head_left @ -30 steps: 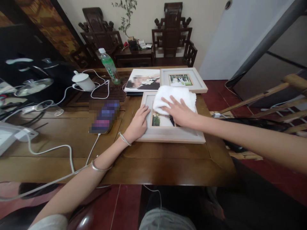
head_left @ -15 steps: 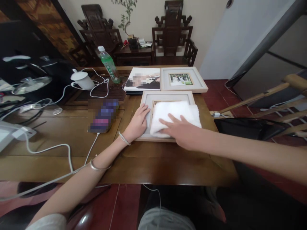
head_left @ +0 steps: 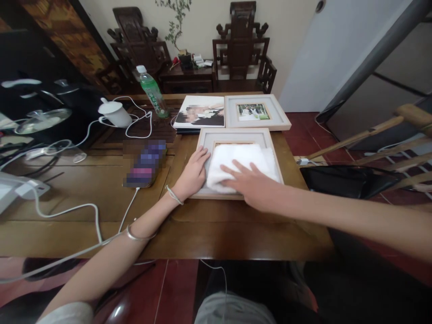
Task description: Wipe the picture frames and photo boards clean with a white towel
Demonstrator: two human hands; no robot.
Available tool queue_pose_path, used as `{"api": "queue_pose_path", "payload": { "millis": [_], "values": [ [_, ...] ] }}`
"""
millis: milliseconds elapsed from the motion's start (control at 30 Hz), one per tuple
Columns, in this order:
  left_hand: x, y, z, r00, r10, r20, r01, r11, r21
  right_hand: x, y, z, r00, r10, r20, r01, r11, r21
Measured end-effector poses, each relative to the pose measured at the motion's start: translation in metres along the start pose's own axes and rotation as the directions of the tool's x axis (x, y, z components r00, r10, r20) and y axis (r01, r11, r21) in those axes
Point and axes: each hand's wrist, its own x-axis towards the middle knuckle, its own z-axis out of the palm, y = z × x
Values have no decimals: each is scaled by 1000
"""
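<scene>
A light wooden picture frame with a pale inner border lies flat on the table. Over its middle is a folded white cloth, which hides most of the picture inside. My right hand lies on top of the cloth with its fingers spread, pressing it against the frame. At the frame's left edge rests my left hand, fingers stretched out over the rim.
Behind are a second frame and a large photo print. To the left lie a phone on a white cable, a lidded cup and a green bottle. Several cables cross the wooden table.
The cloth has slid slightly left across the frame under my right hand, baring more of the frame's right side. My left hand stays on the left edge.
</scene>
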Motion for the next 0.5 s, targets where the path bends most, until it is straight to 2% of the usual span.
{"api": "queue_pose_path", "payload": {
  "millis": [167, 267, 367, 500],
  "values": [
    [0, 0, 1, 1000, -2, -11, 2, 1000, 9, 49, 64, -2, 972, 115, -205, -145, 980, -139],
    [-1, 0, 0, 1000, -3, -11, 3, 1000, 12, 66, 84, -5, 971, 144, -190, -181, 964, -194],
    [-1, 0, 1, 1000, -2, -15, 2, 1000, 5, 64, 77, -6, 986, 136, -99, -152, 971, -182],
    [0, -1, 2, 1000, 0, -23, 0, 1000, 1, 33, 39, -8, 993, 121, 2, -120, 990, -69]
  ]
}}
